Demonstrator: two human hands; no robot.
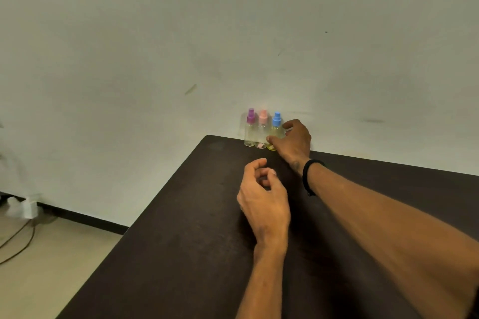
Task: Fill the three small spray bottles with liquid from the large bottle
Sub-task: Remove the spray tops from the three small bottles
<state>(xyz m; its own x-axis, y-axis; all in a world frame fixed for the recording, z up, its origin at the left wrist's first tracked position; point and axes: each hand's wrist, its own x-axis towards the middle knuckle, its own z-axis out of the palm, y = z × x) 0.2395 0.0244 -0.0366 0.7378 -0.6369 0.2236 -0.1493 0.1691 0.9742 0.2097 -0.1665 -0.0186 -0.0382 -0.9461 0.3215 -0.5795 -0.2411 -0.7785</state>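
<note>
Three small clear spray bottles stand upright in a row at the far edge of the dark table [181, 241], against the wall. The purple-capped bottle [249, 128] is leftmost, the pink-capped bottle [262, 130] is in the middle, and the blue-capped bottle [276, 125] is on the right, with yellowish liquid inside. My right hand [294, 138] curls its thumb and fingers round the blue-capped bottle's body. My left hand [264, 197] hovers over the table nearer to me, fingers loosely curled, holding nothing. No large bottle is in view.
A pale wall rises right behind the table's far edge. Left of the table is bare floor with a white power adapter [24, 207] and dark cables [18, 243].
</note>
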